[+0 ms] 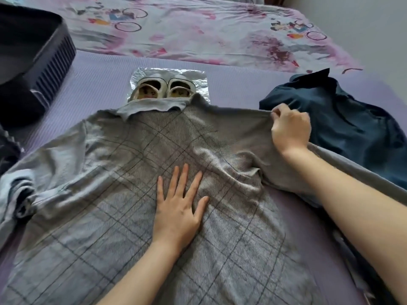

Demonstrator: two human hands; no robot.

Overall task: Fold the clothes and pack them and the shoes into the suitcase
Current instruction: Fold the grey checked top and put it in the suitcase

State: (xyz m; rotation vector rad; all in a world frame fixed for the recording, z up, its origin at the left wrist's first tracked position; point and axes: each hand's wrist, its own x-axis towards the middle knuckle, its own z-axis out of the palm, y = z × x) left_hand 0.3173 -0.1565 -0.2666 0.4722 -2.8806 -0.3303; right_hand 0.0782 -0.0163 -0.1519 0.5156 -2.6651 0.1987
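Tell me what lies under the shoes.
A silver sheet lies under the shoes, on the bed. The grey sweater's collar covers their near ends, so the sheet there is hidden.

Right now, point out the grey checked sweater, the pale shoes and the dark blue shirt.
grey checked sweater [123, 194], head view, chest panel
pale shoes [179, 92], head view, one insole
dark blue shirt [343, 119], head view, crumpled body

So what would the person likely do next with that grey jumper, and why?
Probably fold the right side inward. The right hand pinches the grey jumper at its shoulder edge, while the left hand lies flat on the middle, pinning it. Its sleeves are spread out, so it is not yet folded.
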